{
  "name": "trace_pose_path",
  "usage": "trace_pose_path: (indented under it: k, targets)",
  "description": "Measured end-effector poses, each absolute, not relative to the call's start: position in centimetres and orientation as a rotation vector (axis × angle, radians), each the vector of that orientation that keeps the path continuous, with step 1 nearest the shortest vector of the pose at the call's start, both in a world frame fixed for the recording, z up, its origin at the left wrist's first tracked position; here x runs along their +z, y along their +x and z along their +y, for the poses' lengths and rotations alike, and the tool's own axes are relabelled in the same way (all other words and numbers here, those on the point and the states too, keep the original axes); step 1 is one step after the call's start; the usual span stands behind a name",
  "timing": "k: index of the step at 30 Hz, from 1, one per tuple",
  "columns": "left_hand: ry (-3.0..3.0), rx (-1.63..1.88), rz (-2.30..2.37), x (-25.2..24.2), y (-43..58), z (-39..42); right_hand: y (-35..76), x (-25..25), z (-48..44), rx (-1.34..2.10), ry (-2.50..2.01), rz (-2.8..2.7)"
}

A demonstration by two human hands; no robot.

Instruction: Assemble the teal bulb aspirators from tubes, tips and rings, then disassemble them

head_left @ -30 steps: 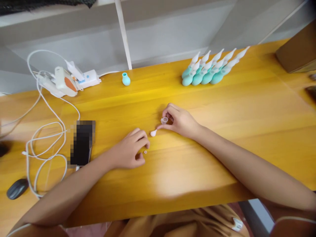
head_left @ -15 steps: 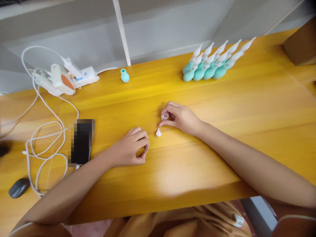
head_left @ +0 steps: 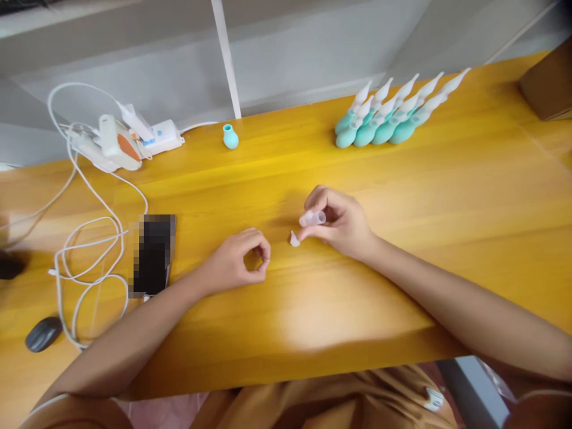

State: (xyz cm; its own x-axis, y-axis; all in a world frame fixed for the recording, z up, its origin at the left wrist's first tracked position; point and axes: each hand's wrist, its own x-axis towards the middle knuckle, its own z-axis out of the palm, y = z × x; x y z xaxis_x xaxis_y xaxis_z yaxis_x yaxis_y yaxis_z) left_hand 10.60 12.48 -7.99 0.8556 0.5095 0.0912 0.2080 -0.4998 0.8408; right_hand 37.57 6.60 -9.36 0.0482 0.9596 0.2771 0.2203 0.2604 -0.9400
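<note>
My right hand [head_left: 337, 220] holds a small clear plastic tube [head_left: 313, 218] between thumb and fingers, its round opening facing right. By its thumb tip is a small whitish teardrop-shaped piece [head_left: 294, 239]; whether the two touch, I cannot tell. To the left, my left hand [head_left: 243, 259] is closed in a pinch, thumb and forefinger forming a ring. Anything between those fingertips is too small to make out. Farther back stands a teal rubber bulb [head_left: 230, 137] with an open neck. Several teal bulbs with clear pointed tips [head_left: 388, 122] stand grouped at the back right.
On the left lie a dark phone [head_left: 154, 255], coiled white cables [head_left: 92, 277] and a black mouse [head_left: 43, 333]. A power strip [head_left: 165, 136] with plugged-in chargers sits along the grey partition. A brown box [head_left: 547, 83] occupies the far right corner.
My right hand has turned the clear tube so its side shows and its opening points right. The small whitish piece now tilts beside the thumb. The tiny thing at my left fingertips no longer shows.
</note>
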Motion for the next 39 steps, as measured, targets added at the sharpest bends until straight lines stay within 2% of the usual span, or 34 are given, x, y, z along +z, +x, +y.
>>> trace_pose_path:
  k: [4, 8, 16, 39]
  targets:
    - [1.704, 0.595, 0.606, -8.6, 10.6, 12.5, 33.0, -8.8, 3.1, 1.378, -1.08, -1.057]
    - [1.452, 0.604, 0.557, -8.9, 10.8, 12.4, 30.4, -9.8, 1.4, 1.663, -1.004, -0.913]
    - [1.274, 0.36, 0.432, -8.5, 10.7, 12.8, 30.6, -10.1, 1.3, 1.781, -0.937, -0.978]
    - [1.35, 0.34, 0.373, -8.6, 10.7, 12.8, 31.7, -9.9, 1.8, 1.979, -0.83, -0.969]
